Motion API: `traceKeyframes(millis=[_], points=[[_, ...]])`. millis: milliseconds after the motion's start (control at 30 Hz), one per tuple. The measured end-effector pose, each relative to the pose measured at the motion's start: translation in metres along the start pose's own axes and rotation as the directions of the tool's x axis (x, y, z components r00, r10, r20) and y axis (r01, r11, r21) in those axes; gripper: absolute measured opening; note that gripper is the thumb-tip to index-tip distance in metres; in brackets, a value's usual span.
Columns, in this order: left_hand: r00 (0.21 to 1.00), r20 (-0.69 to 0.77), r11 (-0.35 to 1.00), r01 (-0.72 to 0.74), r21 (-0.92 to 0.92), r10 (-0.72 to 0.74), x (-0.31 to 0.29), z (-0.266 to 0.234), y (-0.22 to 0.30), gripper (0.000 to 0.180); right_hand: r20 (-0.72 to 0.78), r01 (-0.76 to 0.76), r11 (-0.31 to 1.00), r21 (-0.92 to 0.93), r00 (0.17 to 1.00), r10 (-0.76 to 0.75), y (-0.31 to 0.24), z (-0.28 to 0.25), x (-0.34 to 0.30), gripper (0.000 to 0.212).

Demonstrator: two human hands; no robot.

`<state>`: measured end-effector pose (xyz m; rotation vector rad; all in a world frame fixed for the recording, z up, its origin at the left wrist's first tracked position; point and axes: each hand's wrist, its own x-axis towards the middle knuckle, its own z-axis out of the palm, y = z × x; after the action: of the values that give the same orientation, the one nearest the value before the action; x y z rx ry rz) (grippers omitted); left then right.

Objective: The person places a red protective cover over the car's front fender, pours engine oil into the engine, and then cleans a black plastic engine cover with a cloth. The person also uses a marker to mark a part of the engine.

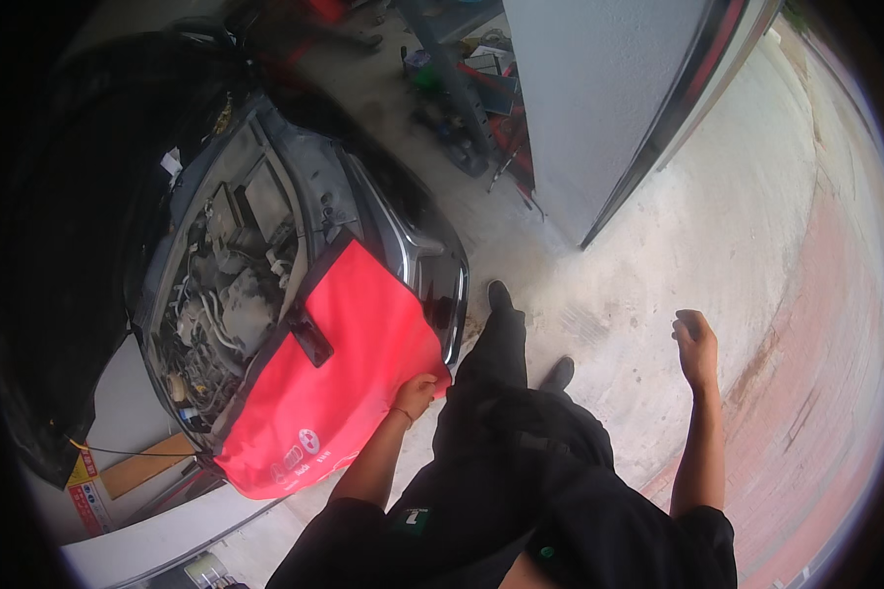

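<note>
A red fender cover point(363, 344) with a dark border lies over the front side of a dark car, beside the open engine bay point(231, 285). A black flap point(310, 336) sits on its upper part, and white emblems are printed low down. My left hand point(416, 396) is closed at the cover's near right edge, by its corner; the fingertips are partly hidden. Away to the right, my right hand point(696, 349) hangs over the concrete floor, fingers loosely bent and apart, with nothing visible in it.
The raised black hood point(59, 245) fills the left. A headlight point(417, 242) and the bumper lie ahead of my legs. Beyond stand a pale wall panel point(599, 98) and a metal rack point(452, 74) with tools. A wooden board point(147, 464) is at lower left.
</note>
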<state>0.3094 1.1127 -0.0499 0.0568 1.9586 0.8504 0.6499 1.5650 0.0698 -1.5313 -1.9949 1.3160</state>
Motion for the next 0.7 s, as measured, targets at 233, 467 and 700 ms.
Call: traceKeyframes(millis=[233,467,700], points=[[0.888,0.019,0.888,-0.459,-0.009,0.459,0.143,0.02,0.102,0.026,0.279,0.186,0.963,-0.195,0.952,-0.127,-0.085,0.08,0.081,0.02],[0.767,-0.055,0.768,-0.641,-0.001,0.64,0.159,-0.043,0.303,0.026,0.551,0.429,0.885,-0.179,0.789,-0.272,-0.256,0.151,0.14,0.022],[0.877,-0.093,0.873,-0.48,-0.089,0.472,0.19,-0.098,0.331,0.026,0.617,0.514,0.855,-0.073,0.697,-0.366,-0.371,0.228,0.219,0.023]])
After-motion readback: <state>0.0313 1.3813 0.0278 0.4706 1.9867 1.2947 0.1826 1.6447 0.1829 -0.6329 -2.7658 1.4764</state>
